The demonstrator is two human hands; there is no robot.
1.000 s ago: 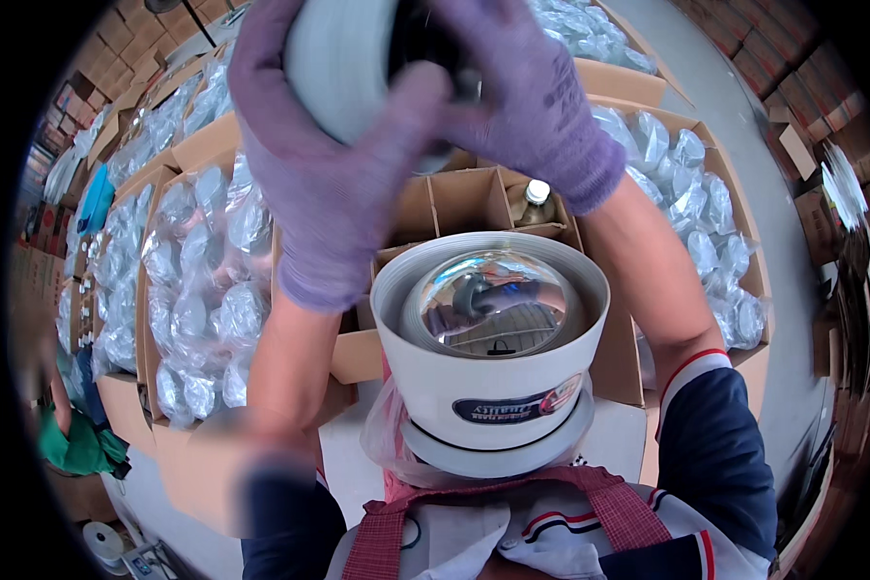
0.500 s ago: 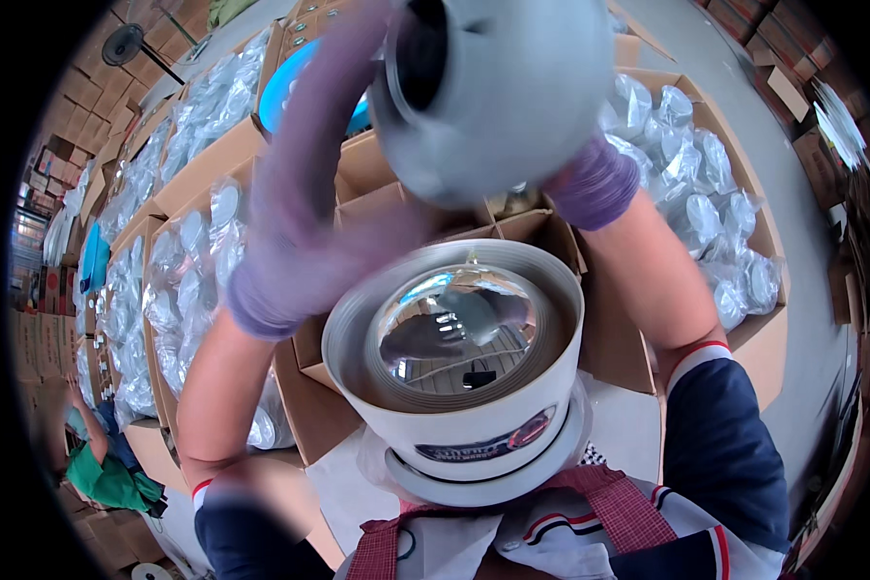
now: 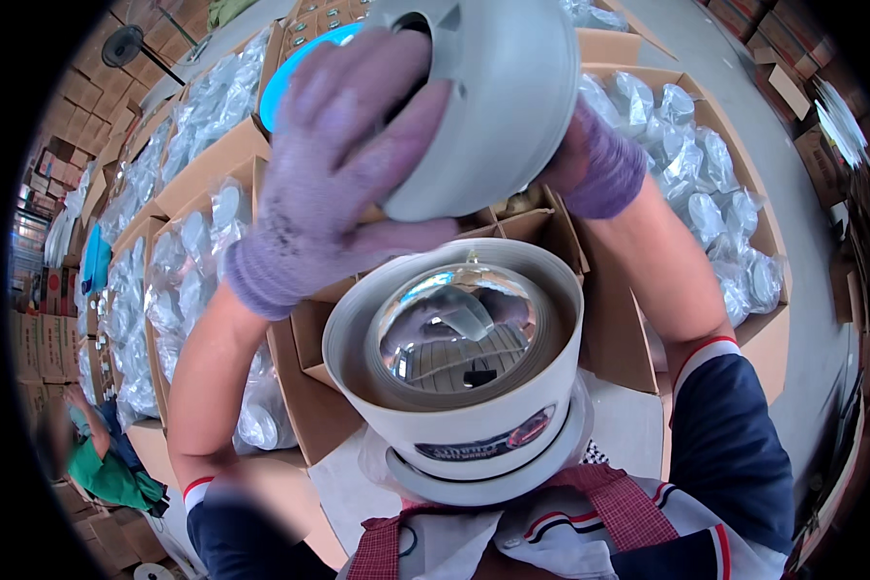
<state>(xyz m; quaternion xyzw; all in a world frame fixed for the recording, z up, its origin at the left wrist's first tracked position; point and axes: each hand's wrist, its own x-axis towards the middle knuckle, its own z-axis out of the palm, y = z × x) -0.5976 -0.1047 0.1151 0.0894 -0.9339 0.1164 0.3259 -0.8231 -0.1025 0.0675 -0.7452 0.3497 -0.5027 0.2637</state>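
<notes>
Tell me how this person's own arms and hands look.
The left hand and right hand wear purple knitted fabric gloves with ribbed cuffs; faint dark marks show on the left one's back, while the right is mostly hidden. The forearms are bare up to short navy cloth sleeves, each edged with white and red bands.

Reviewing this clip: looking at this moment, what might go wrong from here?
1. The grey rounded part might slip: the left hand has its fingers at the opening, while the right hand is partly hidden behind, so its hold cannot be checked.
2. If dropped, it could strike the mirrored dome inside the white container, perhaps denting or scratching it.
3. That container sits close to the red checked straps, so leaning forward might nudge it.
</notes>
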